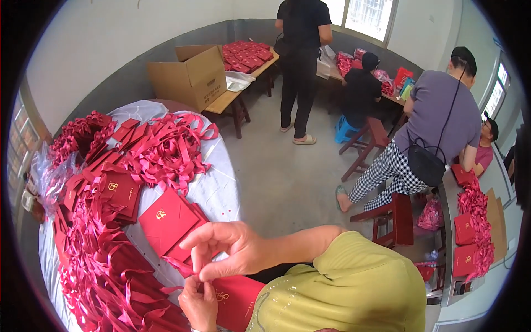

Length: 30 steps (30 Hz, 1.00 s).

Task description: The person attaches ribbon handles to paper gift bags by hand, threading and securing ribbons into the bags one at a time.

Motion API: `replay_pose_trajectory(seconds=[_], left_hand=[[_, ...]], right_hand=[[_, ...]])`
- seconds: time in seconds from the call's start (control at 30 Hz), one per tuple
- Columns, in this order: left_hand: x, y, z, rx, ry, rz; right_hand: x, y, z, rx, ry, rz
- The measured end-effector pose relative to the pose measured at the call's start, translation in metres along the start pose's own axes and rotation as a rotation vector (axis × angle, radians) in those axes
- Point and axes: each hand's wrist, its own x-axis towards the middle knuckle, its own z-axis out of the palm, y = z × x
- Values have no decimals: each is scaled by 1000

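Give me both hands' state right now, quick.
Left hand: closed, apparently on a red ribbon.
Right hand: closed in a pinch; whether it holds anything cannot be told.

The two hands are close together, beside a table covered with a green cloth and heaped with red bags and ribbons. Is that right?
Not quite: the cloth is white, not green, as the head view shows. The rest holds: the left hand and right hand are close together beside red bags and ribbons.

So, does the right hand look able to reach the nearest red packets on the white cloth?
Probably yes: the red packets lie close beside the right hand, and nothing seems to block the way. It seems to meet the left hand, though, and may need to come away first.
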Motion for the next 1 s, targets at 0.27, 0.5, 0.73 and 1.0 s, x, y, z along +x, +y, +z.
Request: replay_pose_trajectory(seconds=[0.27, 0.5, 0.73, 1.0], left_hand=[[-6, -14, -6, 36, 13, 86], [-3, 2, -15, 59, -37, 90], [-7, 2, -27, 143, -117, -7], [-5, -14, -32, 30, -105, 6]], right_hand=[[11, 27, -1, 35, -150, 32], [31, 1, -10, -439, -204, -340], [19, 18, -13, -43, -199, 269], [14, 40, -14, -771, -374, 46]])
